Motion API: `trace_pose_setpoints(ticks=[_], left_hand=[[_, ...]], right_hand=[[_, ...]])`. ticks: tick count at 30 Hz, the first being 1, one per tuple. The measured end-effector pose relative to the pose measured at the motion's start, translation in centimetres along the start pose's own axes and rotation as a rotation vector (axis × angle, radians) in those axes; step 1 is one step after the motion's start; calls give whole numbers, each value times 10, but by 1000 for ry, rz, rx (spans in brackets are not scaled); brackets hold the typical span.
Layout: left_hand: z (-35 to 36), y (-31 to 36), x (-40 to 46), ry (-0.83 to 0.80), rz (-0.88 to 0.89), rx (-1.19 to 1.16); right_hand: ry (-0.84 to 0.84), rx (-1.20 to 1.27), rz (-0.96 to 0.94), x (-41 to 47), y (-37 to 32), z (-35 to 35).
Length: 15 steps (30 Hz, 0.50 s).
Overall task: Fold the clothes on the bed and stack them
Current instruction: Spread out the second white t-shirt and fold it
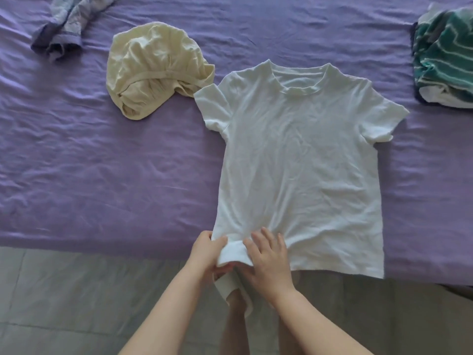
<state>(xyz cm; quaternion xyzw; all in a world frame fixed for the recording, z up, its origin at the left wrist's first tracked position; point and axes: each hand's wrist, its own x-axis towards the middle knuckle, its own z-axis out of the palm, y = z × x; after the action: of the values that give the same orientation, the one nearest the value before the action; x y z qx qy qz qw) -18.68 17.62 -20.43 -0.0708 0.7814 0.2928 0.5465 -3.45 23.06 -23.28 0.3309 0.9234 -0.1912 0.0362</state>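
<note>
- Left hand [207, 251]: at the bed's near edge, fingers curled closed around the lower left hem corner of the white T-shirt [299, 160], pinching a bunched fold of cloth that hung past the edge.
- Right hand [268, 260]: just beside the left, fingers spread and mostly flat, pressing on the same hem; whether it gripped any cloth underneath could not be told.
- White T-shirt: spread face-up on the purple bed sheet [89, 162], collar away from the person, both sleeves out, the hem corner rumpled.
- Step in hand, by my judgement: straightening the hem before the first fold; no fold yet made in this shirt.
- Next move likely calls for pulling the corner flat, then bringing one side over toward the middle.
- Cream garment [156, 70]: crumpled, touching the shirt's left sleeve.
- Patterned lilac garment [64, 24]: crumpled at the far left.
- Green striped garment [445, 57]: atop a small pile, far right, well apart from the shirt.
</note>
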Motion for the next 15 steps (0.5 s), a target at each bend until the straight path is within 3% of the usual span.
trace_pose_setpoints(ticks=[4, 11, 12, 14, 15], left_hand=[[-11, 15, 4, 126, 57, -16], [-6, 43, 12, 368, 155, 43], [3, 48, 6, 447, 271, 219], [21, 53, -8, 580, 697, 544], [32, 54, -14, 511, 921, 638]], right_hand=[[130, 103, 119, 10, 11, -8], [-215, 387, 191, 10, 75, -32], [-251, 430, 191, 16, 80, -34], [-314, 552, 227, 29, 86, -37], [-348, 604, 251, 35, 88, -40]])
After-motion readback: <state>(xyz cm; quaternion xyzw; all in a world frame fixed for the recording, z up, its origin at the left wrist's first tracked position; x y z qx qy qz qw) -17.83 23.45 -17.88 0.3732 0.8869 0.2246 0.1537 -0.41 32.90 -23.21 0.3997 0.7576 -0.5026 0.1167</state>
